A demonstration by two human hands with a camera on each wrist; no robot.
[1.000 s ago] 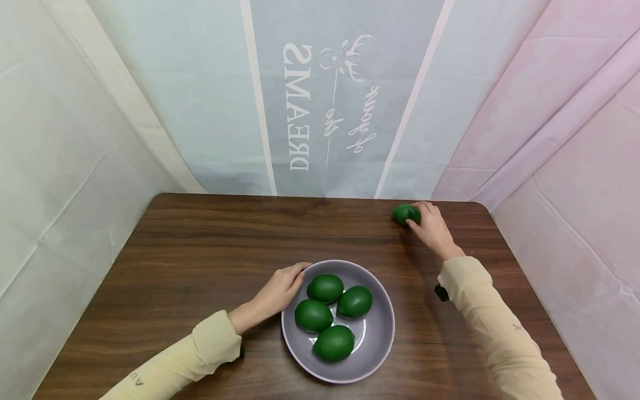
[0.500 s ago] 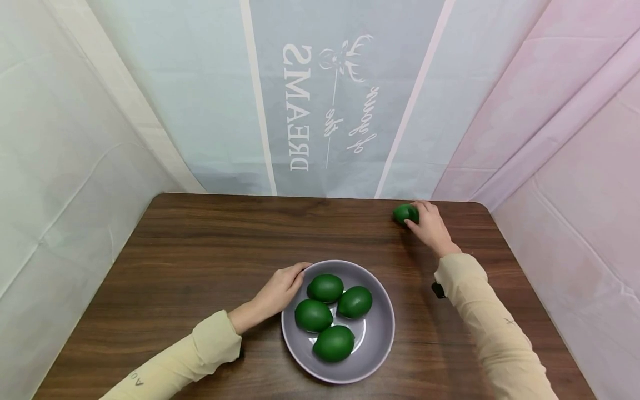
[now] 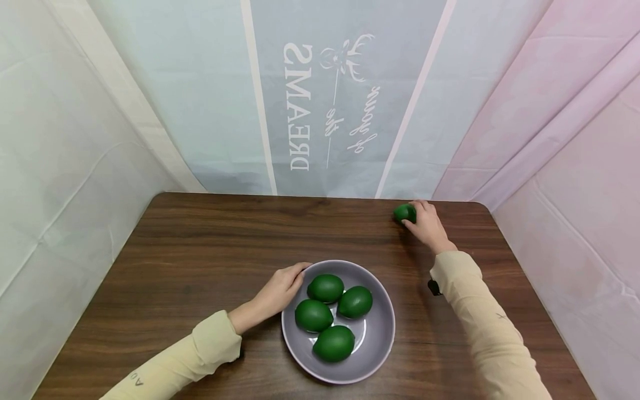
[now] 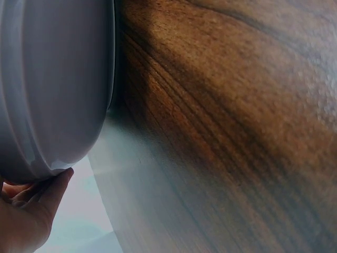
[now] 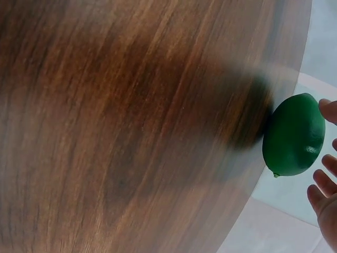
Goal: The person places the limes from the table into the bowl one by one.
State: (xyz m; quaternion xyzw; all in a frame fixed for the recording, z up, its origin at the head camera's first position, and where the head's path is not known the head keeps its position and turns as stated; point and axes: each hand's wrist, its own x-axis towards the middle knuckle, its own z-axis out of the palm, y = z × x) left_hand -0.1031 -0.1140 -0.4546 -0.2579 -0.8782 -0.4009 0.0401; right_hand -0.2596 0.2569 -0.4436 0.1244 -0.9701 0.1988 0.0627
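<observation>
A grey-purple bowl (image 3: pixel 382 344) holds several green limes (image 3: pixel 334 343) in the head view. My left hand (image 3: pixel 280 286) grips the bowl's rim at its upper left. In the left wrist view its fingers (image 4: pixel 55 192) lie against the bowl's outer wall (image 4: pixel 68 79). Near the table's far right edge, a single lime (image 3: pixel 404 213) rests on the wood. My right hand (image 3: pixel 428 225) is around this lime's right side. The right wrist view shows the thumb at the lime (image 5: pixel 295 136), with the other fingers (image 5: pixel 325 182) loosely spread close beside it.
The dark wooden table (image 3: pixel 215 239) has rounded far corners. Behind it hangs a pale blue cloth (image 3: pixel 215 100) with mirrored lettering. White and pinkish sheets (image 3: pixel 580 183) enclose the sides. Each sleeve has a dark device (image 3: pixel 434 287) under its cuff.
My right hand and forearm have shifted slightly left, covering a little more of the single lime. That lime, the bowl and my left hand stay where they were.
</observation>
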